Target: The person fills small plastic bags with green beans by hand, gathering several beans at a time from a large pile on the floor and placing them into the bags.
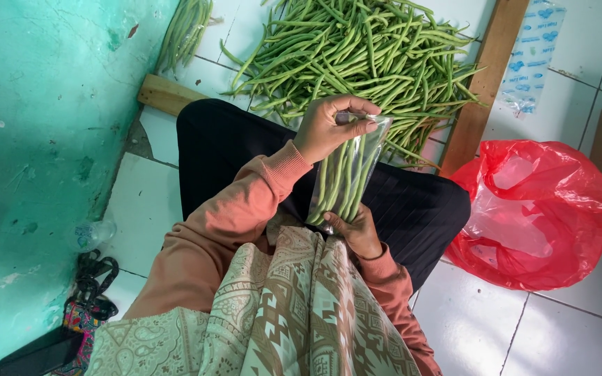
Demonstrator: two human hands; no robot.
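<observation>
My left hand (329, 125) pinches the mouth of a clear bag of green beans (346, 177); my right hand (358, 233) cups its base, best kept upright.

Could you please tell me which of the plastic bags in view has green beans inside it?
The small clear plastic bag held between both hands; the big red plastic bag on the floor tiles and the flat printed clear bag show none.
</observation>
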